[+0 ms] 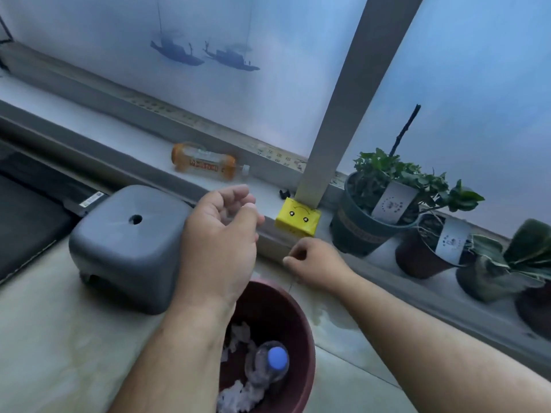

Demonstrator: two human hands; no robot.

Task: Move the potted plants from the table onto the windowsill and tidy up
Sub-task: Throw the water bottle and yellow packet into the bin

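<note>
Several potted plants stand in a row on the windowsill (pixel 387 263) at the right: a leafy one in a dark green pot (pixel 354 231), one in a brown pot (pixel 417 257), a broad-leaved one in a grey-green pot (pixel 483 281), and a dark pot (pixel 533 305) at the frame edge. My left hand (pixel 220 231) hovers above a red basin (pixel 298 317), fingers loosely curled with nothing visible in them. My right hand (pixel 316 263) is near the sill's front edge, left of the green pot, with its fingers curled in and nothing seen in it.
The red basin holds a clear bottle with a blue cap (pixel 271 365) and crumpled tissue (pixel 238 394). An orange-labelled bottle (pixel 202 162) lies on the sill, and a yellow tissue pack (pixel 298 220) sits by the window post. A grey stool (pixel 128 242) stands at the left.
</note>
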